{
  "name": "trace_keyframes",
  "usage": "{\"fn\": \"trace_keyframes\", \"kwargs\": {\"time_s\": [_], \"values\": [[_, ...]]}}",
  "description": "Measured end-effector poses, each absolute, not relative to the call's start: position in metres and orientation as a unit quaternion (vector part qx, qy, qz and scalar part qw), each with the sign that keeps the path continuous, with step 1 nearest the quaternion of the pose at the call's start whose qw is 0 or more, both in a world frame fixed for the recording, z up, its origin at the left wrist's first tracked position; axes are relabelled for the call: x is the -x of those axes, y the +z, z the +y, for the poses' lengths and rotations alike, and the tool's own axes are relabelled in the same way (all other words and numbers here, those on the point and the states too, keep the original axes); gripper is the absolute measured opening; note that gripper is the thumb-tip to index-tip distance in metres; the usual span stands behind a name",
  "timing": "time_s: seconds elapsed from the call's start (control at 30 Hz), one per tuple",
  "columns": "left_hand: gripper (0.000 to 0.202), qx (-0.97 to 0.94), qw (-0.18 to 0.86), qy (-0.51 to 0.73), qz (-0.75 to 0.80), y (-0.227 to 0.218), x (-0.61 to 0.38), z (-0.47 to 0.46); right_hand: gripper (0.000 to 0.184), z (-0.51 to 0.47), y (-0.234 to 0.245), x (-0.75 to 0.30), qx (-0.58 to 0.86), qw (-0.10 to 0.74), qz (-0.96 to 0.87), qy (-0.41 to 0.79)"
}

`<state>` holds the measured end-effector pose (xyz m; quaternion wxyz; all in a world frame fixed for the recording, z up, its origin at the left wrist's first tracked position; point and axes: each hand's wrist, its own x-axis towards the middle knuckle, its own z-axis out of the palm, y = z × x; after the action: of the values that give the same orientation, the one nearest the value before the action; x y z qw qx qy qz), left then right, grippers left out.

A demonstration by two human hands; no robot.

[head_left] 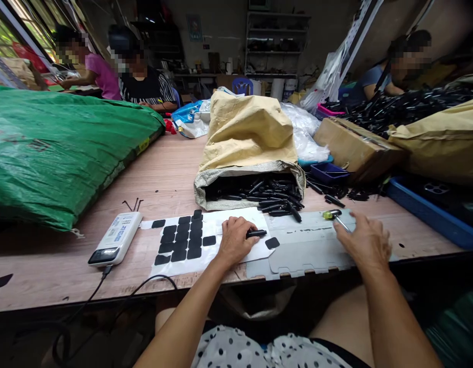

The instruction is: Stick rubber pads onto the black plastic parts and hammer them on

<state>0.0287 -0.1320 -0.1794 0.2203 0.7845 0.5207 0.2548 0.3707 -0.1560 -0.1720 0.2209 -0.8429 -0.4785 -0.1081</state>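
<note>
My left hand [234, 239] rests on a white sheet [215, 225] and is closed on a short black rod-like part [256, 233]. Black square pads [181, 239] lie in rows on that sheet, and a single pad [272, 243] lies just right of the hand. My right hand [364, 241] rests on a grey card [309, 250], fingers pinched on the metal shaft of a small tool with a yellow-green and black handle [332, 214]. Beyond both hands, a tan paper sack [247, 138] lies open on its side, spilling many black parts [274, 197].
A white power bank [115, 238] with a cable lies left of the sheet. A large green sack [55, 148] fills the left of the table. At right are a cardboard box [353, 145], a blue tray [431, 214] and another tan sack [443, 143]. Other people sit at the far side.
</note>
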Motion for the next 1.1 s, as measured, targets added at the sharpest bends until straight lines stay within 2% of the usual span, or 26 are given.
{"fn": "trace_keyframes", "kwargs": {"time_s": [0.07,0.17,0.3,0.4,0.5,0.6,0.7,0.87,1.1], "values": [[0.016,-0.784,0.221,0.253,0.522,-0.18,-0.028,-0.131,0.051,-0.163,-0.182,-0.4,0.874,0.149,-0.458,-0.055],[0.017,-0.782,0.227,0.254,0.522,-0.181,-0.028,-0.13,0.039,-0.172,-0.194,-0.414,0.866,0.142,-0.478,-0.045],[0.017,-0.782,0.241,0.252,0.517,-0.182,-0.027,-0.128,0.034,-0.181,-0.189,-0.382,0.829,0.259,-0.49,-0.07],[0.019,-0.779,0.248,0.249,0.519,-0.182,-0.027,-0.127,0.034,-0.189,-0.175,-0.332,0.759,0.374,-0.529,0.058],[0.018,-0.773,0.251,0.249,0.527,-0.182,-0.027,-0.127,0.032,-0.197,-0.162,-0.279,0.655,0.379,-0.638,0.142],[0.018,-0.771,0.249,0.254,0.528,-0.182,-0.027,-0.127,0.039,-0.204,-0.157,-0.242,0.586,0.347,-0.726,0.094],[0.019,-0.774,0.246,0.252,0.525,-0.183,-0.027,-0.126,0.05,-0.206,-0.156,-0.223,0.581,0.304,-0.754,0.02],[0.016,-0.773,0.243,0.245,0.532,-0.181,-0.027,-0.127,0.052,-0.204,-0.157,-0.216,0.577,0.254,-0.775,-0.045],[0.017,-0.765,0.256,0.265,0.529,-0.183,-0.028,-0.127,0.053,-0.205,-0.159,-0.224,0.614,0.27,-0.74,-0.051]]}}
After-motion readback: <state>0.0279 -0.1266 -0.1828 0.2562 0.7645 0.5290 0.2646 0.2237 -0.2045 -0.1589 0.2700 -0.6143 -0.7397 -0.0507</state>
